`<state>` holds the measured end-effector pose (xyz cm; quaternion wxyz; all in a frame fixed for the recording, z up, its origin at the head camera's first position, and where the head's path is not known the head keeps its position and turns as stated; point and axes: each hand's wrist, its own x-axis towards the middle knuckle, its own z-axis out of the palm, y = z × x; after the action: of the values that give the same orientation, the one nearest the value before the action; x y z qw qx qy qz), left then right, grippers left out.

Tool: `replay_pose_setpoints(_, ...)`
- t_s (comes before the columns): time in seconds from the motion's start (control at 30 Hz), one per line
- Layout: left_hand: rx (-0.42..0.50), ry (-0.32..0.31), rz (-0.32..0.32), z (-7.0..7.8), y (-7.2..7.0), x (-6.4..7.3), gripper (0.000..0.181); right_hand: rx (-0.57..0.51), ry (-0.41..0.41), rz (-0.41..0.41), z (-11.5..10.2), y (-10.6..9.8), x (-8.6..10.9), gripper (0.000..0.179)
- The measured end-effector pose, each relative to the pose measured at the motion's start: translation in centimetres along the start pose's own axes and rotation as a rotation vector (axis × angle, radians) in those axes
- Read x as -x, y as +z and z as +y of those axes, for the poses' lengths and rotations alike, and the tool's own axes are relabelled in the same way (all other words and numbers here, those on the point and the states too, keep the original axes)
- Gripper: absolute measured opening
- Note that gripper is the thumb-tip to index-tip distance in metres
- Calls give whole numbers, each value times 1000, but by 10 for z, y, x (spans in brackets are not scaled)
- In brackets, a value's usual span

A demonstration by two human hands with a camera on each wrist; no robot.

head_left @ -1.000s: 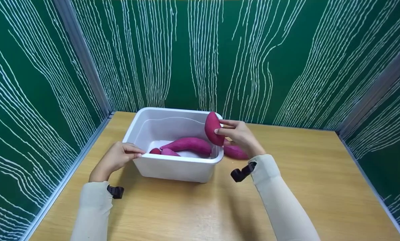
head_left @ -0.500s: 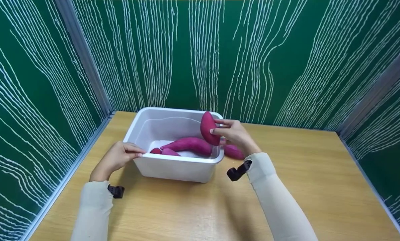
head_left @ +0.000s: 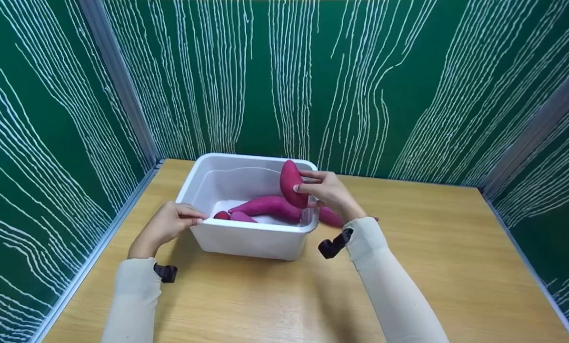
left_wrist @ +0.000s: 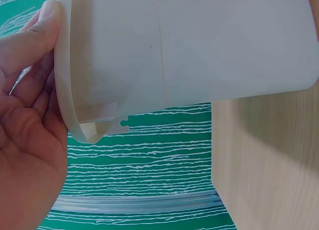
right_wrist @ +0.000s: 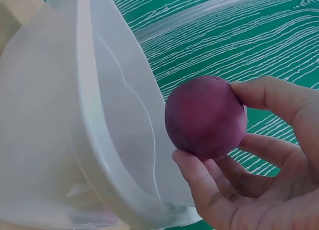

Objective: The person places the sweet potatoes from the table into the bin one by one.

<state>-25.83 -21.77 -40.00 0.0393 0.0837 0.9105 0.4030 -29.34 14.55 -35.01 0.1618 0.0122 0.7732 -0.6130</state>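
The right hand (head_left: 329,191), fingers and thumb pinching the held sweet potato (head_left: 290,185), has shifted left since a second ago, carrying it from above the right rim to further over the inside of the white bin (head_left: 248,242). The left hand (head_left: 167,223) grips the bin's near-left rim as before, and the purple sweet potato (head_left: 330,216) on the tabletop (head_left: 455,257) now shows its tip beyond the right sleeve (head_left: 391,281).

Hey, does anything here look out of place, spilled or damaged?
Nothing looks spilled or damaged. One sweet potato lies on the table outside the white bin, partly hidden by the right hand; mildly odd, since a curved one lies inside.
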Motion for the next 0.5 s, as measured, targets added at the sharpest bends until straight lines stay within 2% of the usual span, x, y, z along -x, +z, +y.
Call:
replay_pose_setpoints(0.2,6,-22,-7,0,-1,0,17,2,-3,2,0,1,1,60)
replay_pose_setpoints(0.5,20,-24,-10,2,0,1,18,5,-18,-6,2,1,3,62)
